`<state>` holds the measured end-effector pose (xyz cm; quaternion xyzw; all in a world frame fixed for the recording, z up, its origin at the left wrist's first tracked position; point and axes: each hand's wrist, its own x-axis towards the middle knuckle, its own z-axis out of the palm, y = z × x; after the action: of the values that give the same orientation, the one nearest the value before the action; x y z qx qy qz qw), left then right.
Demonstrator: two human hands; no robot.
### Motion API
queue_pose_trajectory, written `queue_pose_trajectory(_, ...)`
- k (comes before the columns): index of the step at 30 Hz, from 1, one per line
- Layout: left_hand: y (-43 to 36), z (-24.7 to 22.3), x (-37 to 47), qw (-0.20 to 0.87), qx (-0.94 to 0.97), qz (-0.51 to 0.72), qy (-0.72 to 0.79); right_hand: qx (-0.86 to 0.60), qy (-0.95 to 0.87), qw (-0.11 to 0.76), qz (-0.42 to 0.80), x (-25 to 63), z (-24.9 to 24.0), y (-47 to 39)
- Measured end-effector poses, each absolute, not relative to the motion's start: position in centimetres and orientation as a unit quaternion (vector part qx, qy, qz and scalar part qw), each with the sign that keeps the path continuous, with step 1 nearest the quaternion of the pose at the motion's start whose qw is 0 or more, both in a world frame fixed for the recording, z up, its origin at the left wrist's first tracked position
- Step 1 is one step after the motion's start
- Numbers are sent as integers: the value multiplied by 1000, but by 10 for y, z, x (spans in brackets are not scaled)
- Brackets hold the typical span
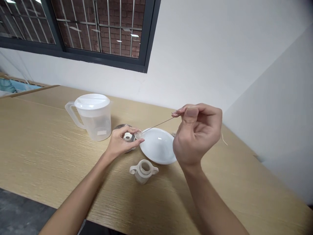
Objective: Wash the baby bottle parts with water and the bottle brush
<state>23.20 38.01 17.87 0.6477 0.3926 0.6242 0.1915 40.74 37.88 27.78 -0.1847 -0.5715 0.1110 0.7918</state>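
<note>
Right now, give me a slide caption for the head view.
Right hand holds a thin wire that runs to a clear piece in the left hand, beside a bowl.

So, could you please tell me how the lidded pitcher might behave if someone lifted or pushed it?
The pitcher looks like translucent plastic, so it is probably light unless filled. Its body narrows toward the base, so a push near the lid might tip it. The large side handle should give a steady grip for lifting.
</note>
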Motion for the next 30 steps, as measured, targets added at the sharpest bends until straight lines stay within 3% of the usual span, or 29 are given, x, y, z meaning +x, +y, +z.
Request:
queue_pose_trajectory(10, 378, 181, 237, 215, 623, 655, 370, -180, -601, 765, 146, 400, 267, 380)
queue_pose_trajectory(20, 381, 180, 235, 220, 581, 676, 396, -233, -689, 647, 231, 381, 226, 392)
queue_pose_trajectory(30, 383, 181, 234, 253, 557, 688, 390, -272, -752, 567, 198, 378, 218, 400)
